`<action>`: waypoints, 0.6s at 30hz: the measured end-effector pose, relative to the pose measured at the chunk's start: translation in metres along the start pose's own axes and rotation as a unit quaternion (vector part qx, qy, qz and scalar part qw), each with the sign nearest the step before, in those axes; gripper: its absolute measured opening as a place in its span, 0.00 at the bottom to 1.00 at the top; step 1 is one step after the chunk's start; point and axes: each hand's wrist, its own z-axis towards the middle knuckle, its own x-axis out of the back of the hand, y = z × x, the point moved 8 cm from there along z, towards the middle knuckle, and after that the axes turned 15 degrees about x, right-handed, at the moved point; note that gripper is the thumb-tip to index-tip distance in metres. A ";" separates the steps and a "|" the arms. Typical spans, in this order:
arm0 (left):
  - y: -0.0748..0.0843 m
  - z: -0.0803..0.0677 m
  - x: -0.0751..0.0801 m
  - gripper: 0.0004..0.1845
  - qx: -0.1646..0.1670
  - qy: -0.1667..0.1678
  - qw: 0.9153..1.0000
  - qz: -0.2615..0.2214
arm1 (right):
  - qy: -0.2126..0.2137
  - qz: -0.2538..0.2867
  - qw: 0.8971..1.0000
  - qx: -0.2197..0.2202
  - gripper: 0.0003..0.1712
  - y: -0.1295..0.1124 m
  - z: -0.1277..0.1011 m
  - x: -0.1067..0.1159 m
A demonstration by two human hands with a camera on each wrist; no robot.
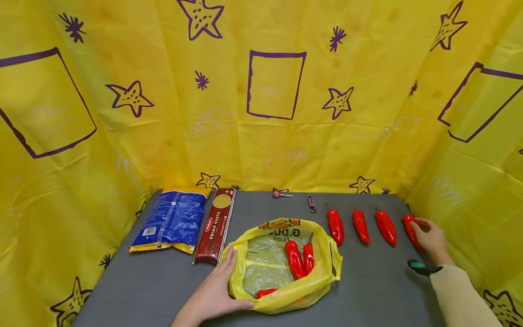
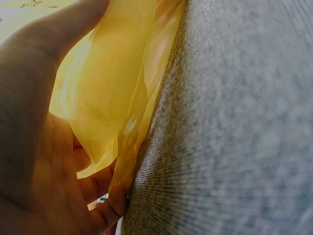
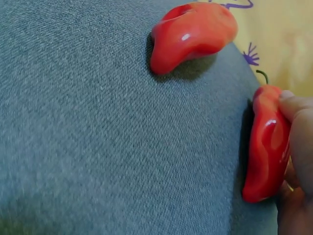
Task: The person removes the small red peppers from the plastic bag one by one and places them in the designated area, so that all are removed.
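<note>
A thin yellow cloth (image 1: 269, 150) with purple stars and squares hangs as walls behind and on both sides of the grey table (image 1: 163, 281), which has a rough felt surface. At the near middle lies a crinkled yellow plastic bag (image 1: 282, 263), open to the top, with three glossy red peppers inside; one of them is half hidden under the near rim. The left hand (image 1: 216, 290) holds the left edge of the bag, fingers along the rim and thumb curled on the near side; in the left wrist view the fingers pinch the thin plastic against the table. To the left far side lie a blue packet (image 1: 171, 219) and a long dark red pasta box (image 1: 215, 225). Four smooth curved peppers lie in a row at the right, apart from each other. The right hand (image 1: 431, 238) grips the rightmost pepper (image 1: 410, 229) with curled fingers, at the right edge of the table. Two small wrapped sweets (image 1: 311, 203) lie far back, too small to tell more.
</note>
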 end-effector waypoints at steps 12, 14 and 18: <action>0.001 -0.001 0.000 0.78 -0.006 0.002 1.000 -0.001 | 0.044 -0.034 0.998 -0.006 0.28 0.001 0.002 -0.001; 0.002 -0.001 0.000 0.78 -0.007 0.001 1.000 -0.002 | 0.050 -0.036 0.998 -0.006 0.29 0.001 0.001 -0.001; 0.002 -0.001 0.001 0.77 -0.005 -0.001 1.000 -0.003 | 0.052 -0.033 0.998 -0.005 0.31 -0.003 0.002 0.000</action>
